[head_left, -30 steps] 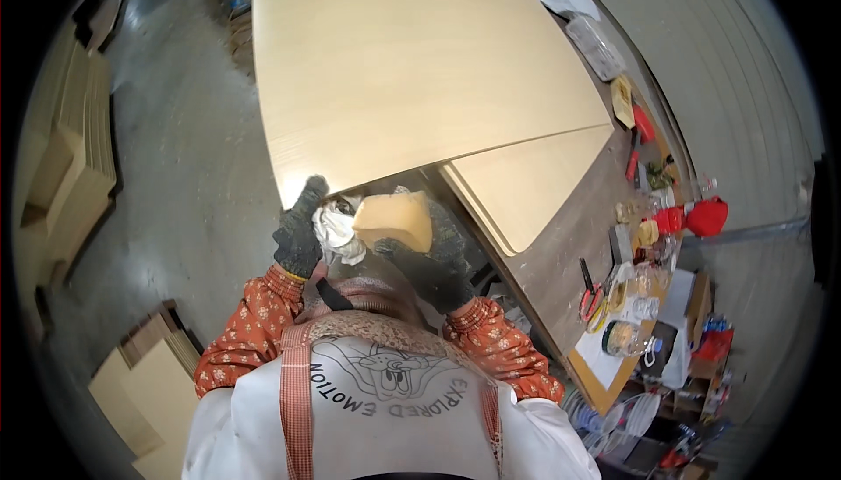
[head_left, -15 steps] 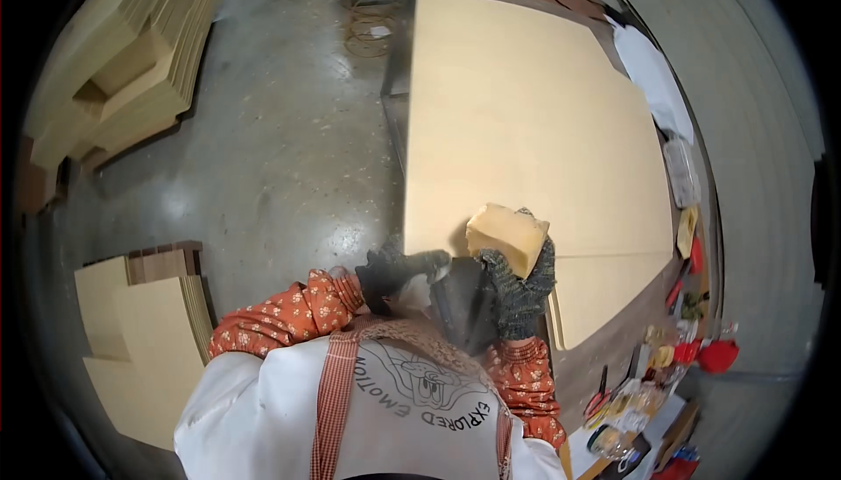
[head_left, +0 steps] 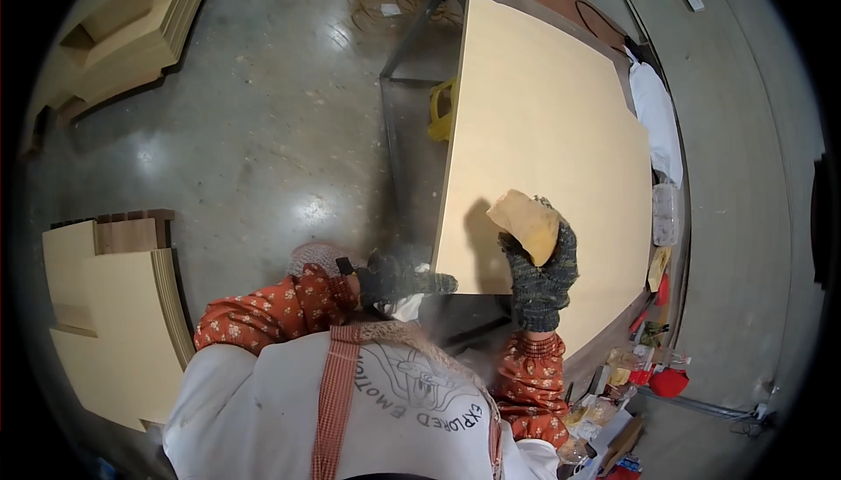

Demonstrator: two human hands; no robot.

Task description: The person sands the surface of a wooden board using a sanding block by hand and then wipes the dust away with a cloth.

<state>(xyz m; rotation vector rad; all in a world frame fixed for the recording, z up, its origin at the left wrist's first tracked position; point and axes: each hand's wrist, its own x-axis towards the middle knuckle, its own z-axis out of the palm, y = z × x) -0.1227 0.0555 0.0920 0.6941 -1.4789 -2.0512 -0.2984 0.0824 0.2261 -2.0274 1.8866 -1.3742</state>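
A pale wooden panel (head_left: 547,121) lies flat on the workbench in front of me. My right hand (head_left: 541,283), in a dark grey knit glove, is closed around a tan, sponge-like block (head_left: 528,222) and holds it over the near part of the panel. The block looks bent and casts a shadow on the panel's left side. My left hand (head_left: 403,280), gloved as well, is at the panel's near left corner with its fingers pointing right. A crumpled white piece (head_left: 407,307) shows below those fingers; what it is cannot be made out.
Stacked pale panels stand on the floor at far left (head_left: 131,38) and near left (head_left: 118,331). Under the bench is a yellow stool-like object (head_left: 442,110). A white bag (head_left: 655,116) and a clear plastic box (head_left: 666,215) line the right edge; clutter (head_left: 604,401) lies near right.
My view has shifted, so the panel appears further right and the yellow object shows under the bench. The block in my right hand has turned and now looks bent. My left hand stays near the corner.
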